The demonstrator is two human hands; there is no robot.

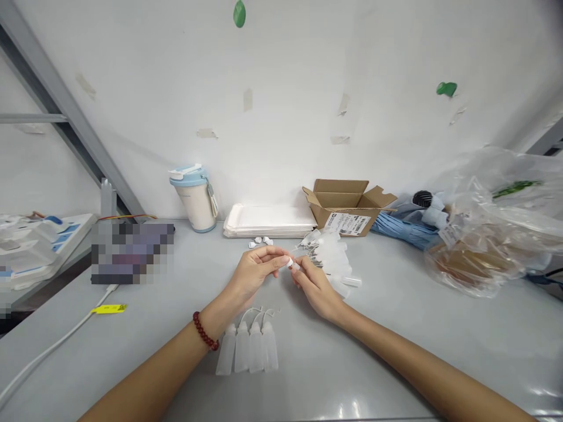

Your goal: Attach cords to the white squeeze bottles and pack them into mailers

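My left hand (255, 274) and my right hand (313, 287) meet over the middle of the table, both closed in a pinch. Between their fingertips is a small white cap-like piece (289, 262), partly hidden by the fingers. Below my left wrist, several translucent squeeze bottles (249, 350) lie side by side, thin tubes curling from their tops. A pile of similar bottles (332, 257) lies just beyond my right hand. Several small white pieces (260, 241) rest on the table behind my left hand.
At the back stand a lidded cup (196, 199), a stack of white flat packs (270, 221) and an open cardboard box (347, 211). Blue fabric (404, 230) and a clear plastic bag (475, 252) lie right. A white cable (57, 343) crosses the left side.
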